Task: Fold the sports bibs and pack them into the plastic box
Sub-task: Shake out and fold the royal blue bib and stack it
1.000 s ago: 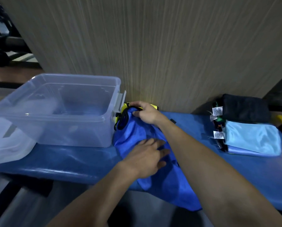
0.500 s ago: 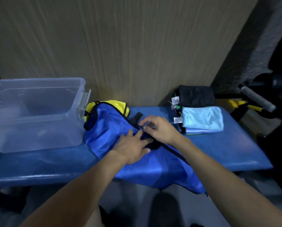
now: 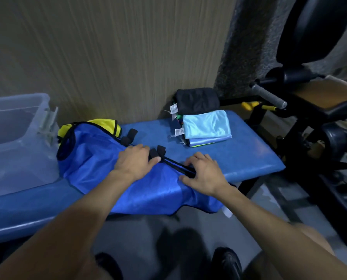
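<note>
Clear plastic forms the box [image 3: 17, 134] at the far left of the padded bench [image 3: 239, 156], its open top showing nothing inside as far as the cropped edge lets you judge. Just right of it, touching its latch side, a yellow bib [image 3: 106, 124] peeks out from beneath the blue bib [image 3: 100, 158], which is spread across the bench, its long axis running from the box toward the near right, where its hem hangs over the near edge. Your left hand [image 3: 135, 163] lies flat on the blue fabric, fingers straight and pressing, tips beside the black strap tabs [image 3: 157, 152]. A black-trimmed edge [image 3: 176, 165] runs from those tabs to your right hand [image 3: 202, 174], whose fingers curl over it; whether they pinch it or only press is hard to tell. Farther right, well apart from both hands, sits a stack of folded bibs [image 3: 204, 124], dark on top at the far side and pale blue nearer. The trimmed edge lies between your hands, so either could carry it across for a fold; the right is nearer the hanging hem.
</note>
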`<action>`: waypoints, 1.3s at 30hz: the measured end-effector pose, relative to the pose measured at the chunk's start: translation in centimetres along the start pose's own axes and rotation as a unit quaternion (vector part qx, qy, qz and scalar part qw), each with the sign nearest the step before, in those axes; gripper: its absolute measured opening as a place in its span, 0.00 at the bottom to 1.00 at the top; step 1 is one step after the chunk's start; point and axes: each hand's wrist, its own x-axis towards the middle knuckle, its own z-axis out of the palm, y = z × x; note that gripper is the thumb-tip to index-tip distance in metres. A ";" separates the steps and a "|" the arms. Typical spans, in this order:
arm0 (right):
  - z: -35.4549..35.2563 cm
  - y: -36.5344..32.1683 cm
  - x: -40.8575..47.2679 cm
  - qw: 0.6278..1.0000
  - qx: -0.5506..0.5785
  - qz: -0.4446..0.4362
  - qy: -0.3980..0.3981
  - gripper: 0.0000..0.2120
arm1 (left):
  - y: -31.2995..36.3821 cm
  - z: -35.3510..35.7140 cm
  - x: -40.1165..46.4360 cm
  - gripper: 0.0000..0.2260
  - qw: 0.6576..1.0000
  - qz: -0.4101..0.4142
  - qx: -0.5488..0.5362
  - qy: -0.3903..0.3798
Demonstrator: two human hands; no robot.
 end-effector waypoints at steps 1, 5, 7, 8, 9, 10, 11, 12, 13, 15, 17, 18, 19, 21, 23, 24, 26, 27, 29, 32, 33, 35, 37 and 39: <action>0.1 0.1 0.1 1.000 0.014 0.009 0.004 0.21 | 0.2 0.1 0.2 0.22 1.000 -0.006 0.005 0.007; 0.0 0.7 0.8 0.998 0.048 0.031 -0.029 0.11 | 0.6 0.5 0.8 0.27 0.999 -0.030 0.002 0.021; -0.4 1.2 1.1 0.996 0.079 0.024 -0.042 0.11 | 0.6 0.6 0.8 0.31 1.000 -0.028 -0.010 0.008; -0.6 1.5 1.1 0.993 0.108 0.018 -0.045 0.11 | 0.5 0.5 0.7 0.34 1.000 -0.024 -0.011 -0.007; -0.7 1.8 1.2 0.989 0.141 0.013 -0.047 0.11 | 0.5 0.4 0.5 0.36 0.999 -0.019 -0.008 -0.027; -0.8 2.0 1.2 0.984 0.171 0.007 -0.050 0.11 | 0.5 0.4 0.4 0.38 0.999 -0.014 -0.003 -0.042; -0.9 2.2 1.2 0.979 0.196 -0.001 -0.055 0.11 | 0.6 0.3 0.3 0.39 0.999 -0.012 0.001 -0.051; -1.0 2.4 1.1 0.974 0.217 -0.010 -0.062 0.11 | 0.6 0.3 0.3 0.38 0.999 -0.013 0.004 -0.051; -1.2 2.5 1.0 0.969 0.238 -0.017 -0.071 0.11 | 0.7 0.3 0.4 0.36 0.999 -0.015 0.009 -0.044; -2.0 3.1 0.9 0.949 0.299 -0.016 -0.096 0.11 | 0.9 0.5 0.5 0.32 0.999 -0.019 0.020 -0.034; -3.1 4.3 0.9 0.927 0.352 -0.001 -0.128 0.14 | 1.1 0.6 0.6 0.29 0.999 -0.029 0.025 -0.035; -3.6 5.1 0.8 0.924 0.354 0.008 -0.144 0.15 | 1.2 0.6 0.7 0.29 0.998 -0.035 0.027 -0.036; -4.1 5.9 0.7 0.927 0.339 0.014 -0.159 0.16 | 1.4 0.7 0.8 0.28 0.998 -0.042 0.028 -0.036; -4.7 8.0 0.7 0.939 0.296 0.025 -0.174 0.17 | 1.6 0.7 0.9 0.26 0.997 -0.056 0.035 -0.031; -6.0 10.2 0.9 0.955 0.250 0.031 -0.159 0.15 | 1.8 0.8 1.0 0.25 0.996 -0.070 0.044 -0.027; -7.1 11.0 1.2 0.964 0.225 0.030 -0.137 0.14 | 1.9 0.8 1.0 0.25 0.996 -0.076 0.047 -0.026; -9.2 12.6 2.0 0.980 0.182 0.034 -0.079 0.12 | 2.1 1.0 1.1 0.24 0.995 -0.086 0.055 -0.022; -9.7 13.1 2.3 0.984 0.167 0.041 -0.049 0.12 | 2.2 1.0 1.1 0.24 0.994 -0.090 0.056 -0.020; -9.4 14.5 2.6 0.985 0.159 0.059 0.000 0.11 | 2.3 1.1 1.2 0.23 0.994 -0.094 0.056 -0.016; -7.2 15.7 2.2 0.974 0.186 0.120 0.048 0.11 | 2.2 1.0 1.4 0.22 0.995 -0.094 0.035 -0.009; -7.0 15.9 2.1 0.969 0.192 0.143 0.054 0.12 | 2.2 0.9 1.5 0.21 0.995 -0.095 0.025 -0.002; -6.8 16.1 2.4 0.965 0.186 0.175 0.053 0.16 | 2.0 0.6 1.6 0.20 0.995 -0.094 0.013 0.022; -6.4 16.4 2.7 0.961 0.188 0.195 0.046 0.18 | 2.1 0.6 1.8 0.19 0.995 -0.065 0.005 0.072; -6.2 16.6 2.7 0.957 0.195 0.208 0.047 0.17 | 2.6 0.7 2.0 0.18 0.994 -0.007 -0.010 0.111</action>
